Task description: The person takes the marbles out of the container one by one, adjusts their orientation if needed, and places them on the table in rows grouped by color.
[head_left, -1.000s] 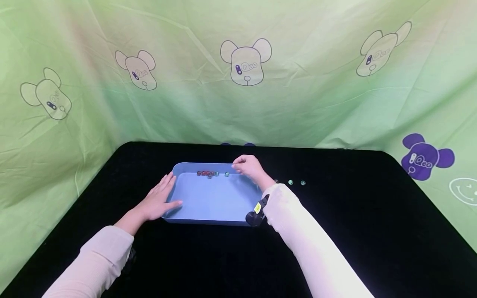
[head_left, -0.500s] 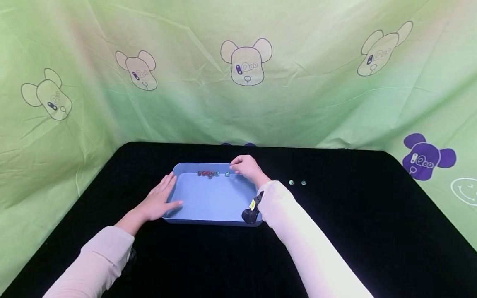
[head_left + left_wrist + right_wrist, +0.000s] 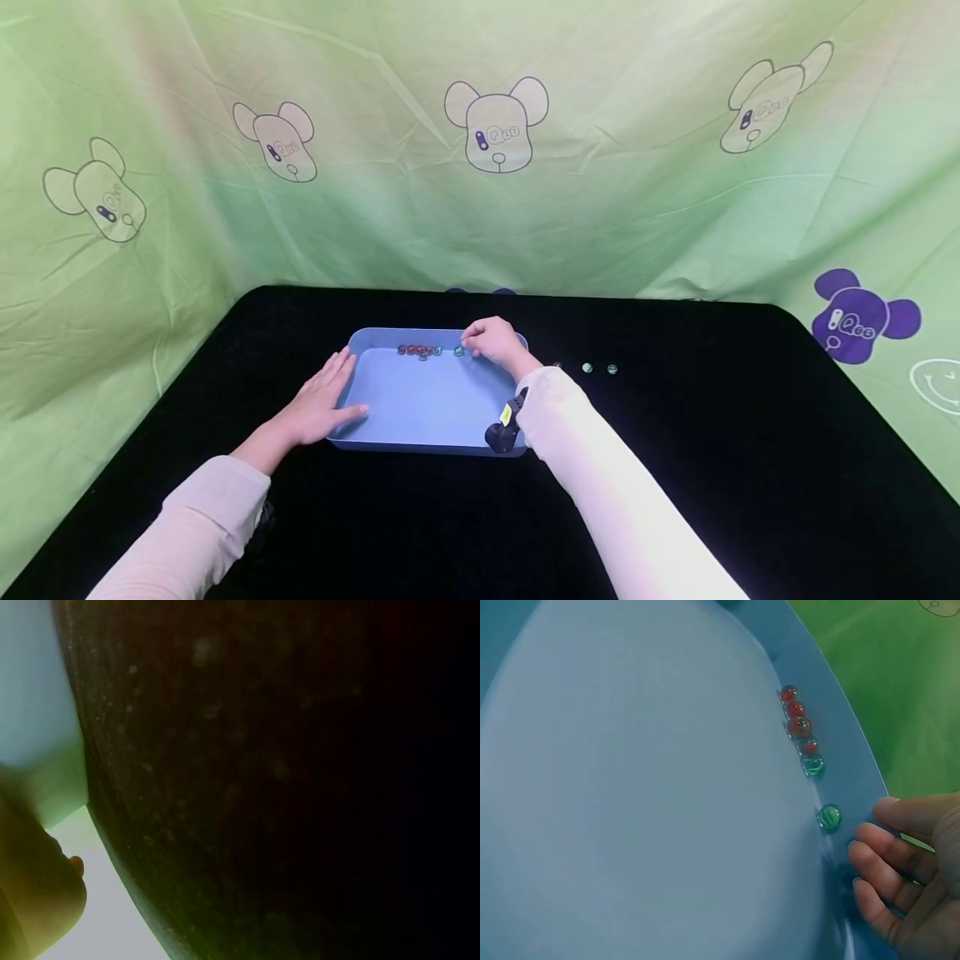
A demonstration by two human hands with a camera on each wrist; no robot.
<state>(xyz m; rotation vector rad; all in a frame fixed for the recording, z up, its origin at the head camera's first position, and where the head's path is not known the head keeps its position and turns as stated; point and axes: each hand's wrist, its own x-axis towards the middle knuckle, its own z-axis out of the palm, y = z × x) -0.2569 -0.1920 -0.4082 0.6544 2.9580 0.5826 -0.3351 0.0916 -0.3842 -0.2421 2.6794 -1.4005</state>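
A shallow blue tray (image 3: 427,408) lies on the black table. My left hand (image 3: 318,400) rests at its left side, fingers along the rim and thumb stretched over the inside. Above the tray's far right corner is my right hand (image 3: 495,342), its fingers loosely bent. In the right wrist view nothing shows between its thumb and fingers, and a green marble (image 3: 829,817) lies just off the fingertips. Several red marbles (image 3: 799,725) and another green marble (image 3: 813,766) form a row along the tray's far wall. The left wrist view is mostly dark.
On the black cloth (image 3: 712,450) right of the tray are two green marbles, the nearer one (image 3: 587,367) and the farther one (image 3: 612,369); another small marble (image 3: 557,365) is partly hidden by the right sleeve. A green printed curtain (image 3: 375,208) stands behind the table.
My right hand has shifted slightly left and then lower at the tray's far wall, its forearm swinging left. The left hand and the marbles in the tray stay put.
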